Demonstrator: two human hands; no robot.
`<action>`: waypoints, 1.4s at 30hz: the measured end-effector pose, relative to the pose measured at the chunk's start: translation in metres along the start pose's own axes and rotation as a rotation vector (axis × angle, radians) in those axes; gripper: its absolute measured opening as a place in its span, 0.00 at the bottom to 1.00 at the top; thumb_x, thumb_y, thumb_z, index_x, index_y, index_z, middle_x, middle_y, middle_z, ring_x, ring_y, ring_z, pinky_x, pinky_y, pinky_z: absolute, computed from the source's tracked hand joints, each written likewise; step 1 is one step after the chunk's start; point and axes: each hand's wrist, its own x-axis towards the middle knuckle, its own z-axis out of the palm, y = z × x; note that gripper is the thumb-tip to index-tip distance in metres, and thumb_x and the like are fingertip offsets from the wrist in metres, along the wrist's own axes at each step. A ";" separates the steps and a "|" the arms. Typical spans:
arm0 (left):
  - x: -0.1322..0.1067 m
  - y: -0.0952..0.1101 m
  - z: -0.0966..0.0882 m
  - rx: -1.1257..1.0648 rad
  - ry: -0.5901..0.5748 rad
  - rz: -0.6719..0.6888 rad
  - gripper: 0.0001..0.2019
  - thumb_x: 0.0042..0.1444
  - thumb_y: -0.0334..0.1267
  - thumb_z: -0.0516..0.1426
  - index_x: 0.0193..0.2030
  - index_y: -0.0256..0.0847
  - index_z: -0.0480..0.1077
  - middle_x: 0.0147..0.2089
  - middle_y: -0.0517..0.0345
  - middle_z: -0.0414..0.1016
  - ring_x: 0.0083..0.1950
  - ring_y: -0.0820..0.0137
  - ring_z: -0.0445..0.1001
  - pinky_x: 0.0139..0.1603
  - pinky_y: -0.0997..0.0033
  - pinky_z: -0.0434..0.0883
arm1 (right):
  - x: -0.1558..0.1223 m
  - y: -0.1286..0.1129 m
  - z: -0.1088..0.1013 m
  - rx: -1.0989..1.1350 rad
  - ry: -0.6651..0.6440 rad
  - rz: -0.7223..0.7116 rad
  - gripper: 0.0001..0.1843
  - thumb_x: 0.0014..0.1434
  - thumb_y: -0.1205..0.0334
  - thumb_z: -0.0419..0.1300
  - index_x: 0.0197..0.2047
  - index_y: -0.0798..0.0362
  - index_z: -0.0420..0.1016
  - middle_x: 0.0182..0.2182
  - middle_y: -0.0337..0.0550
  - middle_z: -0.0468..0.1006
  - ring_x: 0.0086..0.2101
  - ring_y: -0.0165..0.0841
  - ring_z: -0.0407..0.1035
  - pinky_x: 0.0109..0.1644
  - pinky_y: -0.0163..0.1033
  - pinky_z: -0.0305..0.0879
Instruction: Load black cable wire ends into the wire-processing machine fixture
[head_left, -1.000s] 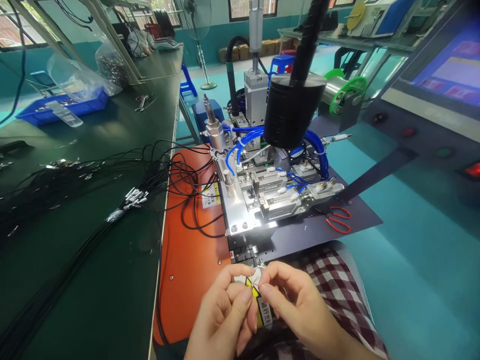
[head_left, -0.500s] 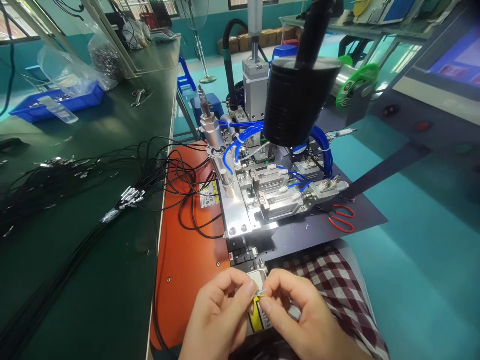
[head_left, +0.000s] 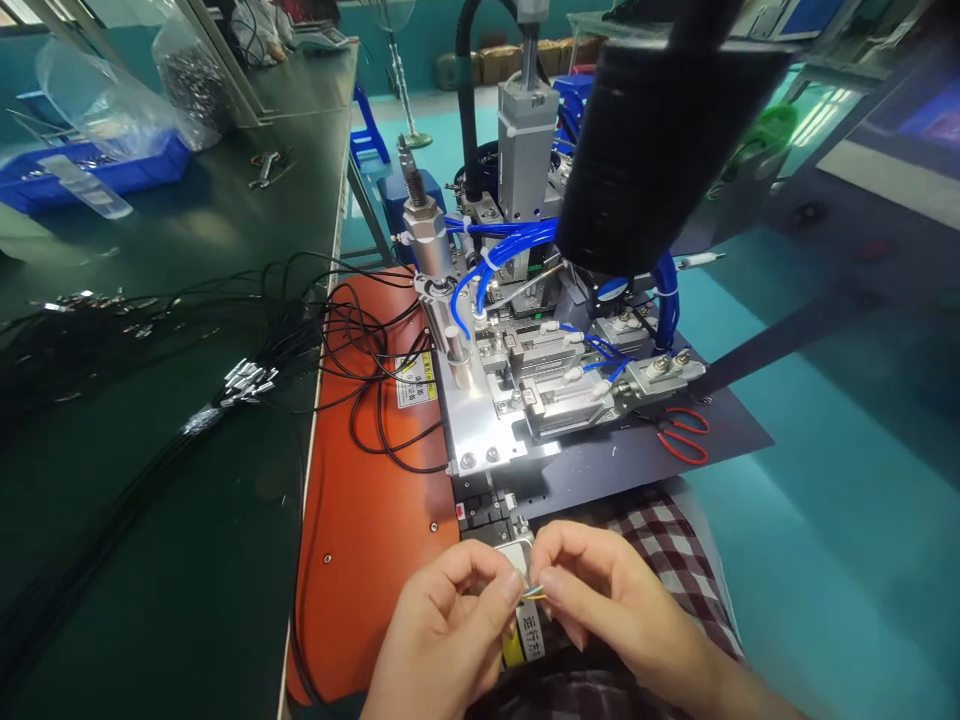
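Here we are at my fingertips: thumb and forefinger of my left hand are pinched together, no gap to speak of, and my right hand has the same tight pinch just across from it. Between them, low in the near middle, run the thin wires, a yellow one and a bluish one showing, gripped at both sides with only a short stretch in the open; their ends are hidden by my fingers. Right below sits a yellow-and-white label, partly covered by my left hand, and just beyond my knuckles comes a small black block. To the right, checked cloth lies over my lap. Farther out now, the metal machine fills the middle, blue tubes arching over it, a big black cylinder hanging above its far right. Red-handled cutters rest on the dark plate to the right. Over to the left, the orange panel carries loose loops of black cable, and they spill across onto the green bench, where a bundle of silver tips shines. Far left on that bench: a blue tray, and beside it a clear bag of small metal pieces.
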 end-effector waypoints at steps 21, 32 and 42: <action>-0.002 0.006 0.002 -0.067 0.076 -0.024 0.16 0.43 0.47 0.67 0.27 0.39 0.68 0.13 0.77 0.48 0.16 0.85 0.41 0.19 0.83 0.49 | -0.001 -0.013 0.002 -0.267 0.107 -0.141 0.06 0.60 0.61 0.56 0.31 0.53 0.67 0.25 0.36 0.66 0.28 0.30 0.60 0.33 0.35 0.58; -0.005 0.006 0.003 -0.044 0.039 0.003 0.17 0.46 0.50 0.65 0.29 0.39 0.65 0.14 0.78 0.45 0.17 0.84 0.38 0.19 0.81 0.42 | 0.008 -0.003 0.002 0.094 0.014 0.017 0.14 0.57 0.54 0.60 0.28 0.55 0.67 0.20 0.33 0.63 0.20 0.24 0.55 0.24 0.31 0.51; -0.005 0.004 0.000 0.126 -0.019 0.032 0.14 0.49 0.47 0.63 0.29 0.39 0.65 0.15 0.75 0.46 0.17 0.82 0.43 0.19 0.78 0.41 | 0.008 -0.011 -0.002 0.019 0.001 0.022 0.11 0.56 0.57 0.61 0.27 0.56 0.69 0.20 0.33 0.64 0.20 0.24 0.55 0.24 0.30 0.50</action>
